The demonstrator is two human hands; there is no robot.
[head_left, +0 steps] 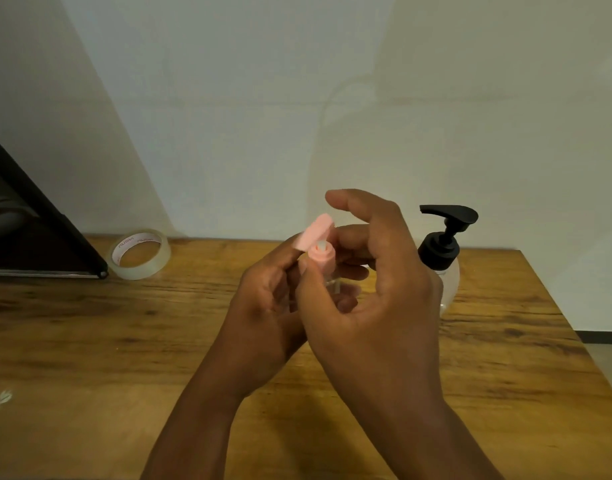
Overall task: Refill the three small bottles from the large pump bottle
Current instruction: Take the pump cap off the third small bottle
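Note:
A small clear bottle [332, 284] with a pink pump top [319, 242] is held above the table's middle, between both hands. My left hand [269, 306] grips its body from the left, fingers curled round it. My right hand [370, 271] closes round the bottle from the right, thumb against the pink collar and forefinger raised free above it. Most of the bottle's body is hidden by my fingers. The large clear pump bottle [448, 278] with a black pump head [446, 230] stands upright just behind my right hand. Only this one small bottle is visible.
A roll of clear tape [140, 254] lies at the back left of the wooden table [89, 341]. A dark slanted panel [37, 230] stands at the far left. A pale wall runs along the table's back edge, and its right edge falls off to the floor.

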